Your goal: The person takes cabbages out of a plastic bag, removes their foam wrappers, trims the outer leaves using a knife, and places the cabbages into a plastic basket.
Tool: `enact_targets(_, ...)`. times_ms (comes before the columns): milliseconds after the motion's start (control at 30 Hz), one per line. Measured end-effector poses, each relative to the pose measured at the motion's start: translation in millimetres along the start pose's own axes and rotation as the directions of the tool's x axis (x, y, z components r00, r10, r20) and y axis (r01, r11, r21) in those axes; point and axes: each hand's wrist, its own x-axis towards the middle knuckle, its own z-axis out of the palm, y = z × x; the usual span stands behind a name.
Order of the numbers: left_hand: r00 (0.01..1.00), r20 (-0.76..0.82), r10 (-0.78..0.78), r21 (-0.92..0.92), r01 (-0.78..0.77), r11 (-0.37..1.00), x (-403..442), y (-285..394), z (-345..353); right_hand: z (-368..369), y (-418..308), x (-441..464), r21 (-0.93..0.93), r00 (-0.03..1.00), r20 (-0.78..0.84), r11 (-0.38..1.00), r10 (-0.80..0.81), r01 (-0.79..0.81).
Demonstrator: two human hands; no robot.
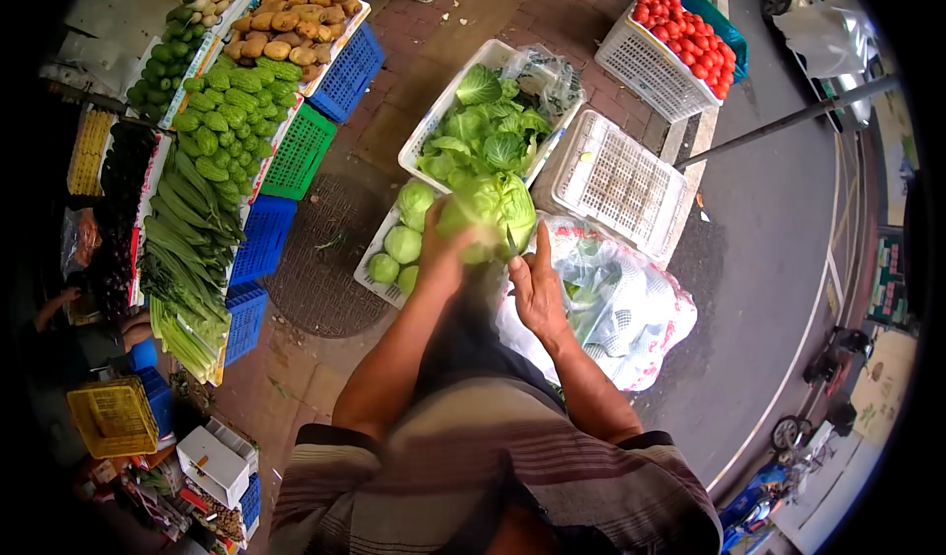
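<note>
In front of me, my left hand (451, 246), partly smeared by motion, grips a pale green cabbage (514, 205) from its left side. My right hand (539, 294) is at the cabbage's lower right, with thumb and index finger raised. A thin dark knife blade (510, 241) stands up by the thumb against the leaves; its handle is hidden in the hand. Beyond the held cabbage, a white crate (410, 151) contains leafy cabbages and loose leaves. Round cabbages (403, 244) lie in another white crate (372, 277) beside my left forearm.
A white plastic bag (645, 323) lies by my right forearm, below an upturned white crate (621, 182). Tomatoes (690, 42) fill a crate near the road. Along the left runs a stall with bitter gourds (232, 111), potatoes (286, 28) and green loofahs (187, 220).
</note>
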Motion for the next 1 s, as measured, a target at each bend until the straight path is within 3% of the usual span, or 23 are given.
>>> enact_targets(267,0.982,-0.168,0.091,0.168,-0.063,0.984,-24.2,-4.0,25.3,-1.8,-1.7,1.7,-0.084,0.999,0.004,0.996,0.033,-0.032)
enact_targets(533,0.961,-0.182,0.209,0.241,-0.163,0.957,-34.4,-0.8,27.7,13.2,-18.8,3.9,-0.145,0.994,-0.107,0.988,0.038,-0.053)
enact_targets(633,0.941,-0.203,0.270,0.315,-0.198,0.928,-34.3,-0.4,26.2,11.1,-34.6,12.7,-0.004,0.980,-0.061,0.981,0.191,-0.192)
enact_targets(667,0.933,-0.207,0.296,0.340,-0.215,0.915,-33.8,0.0,24.9,11.0,-33.3,13.5,0.006,0.985,-0.065,0.987,0.162,-0.162)
enact_targets(833,0.948,-0.200,0.247,0.160,-0.217,0.963,-33.7,17.2,21.5,9.3,-4.9,20.7,-0.029,0.991,-0.126,0.998,-0.053,0.050)
enact_targets(1000,0.952,-0.242,0.187,0.069,-0.176,0.982,-26.3,18.3,16.5,9.0,-13.8,25.4,0.101,0.985,-0.152,0.993,0.077,-0.062)
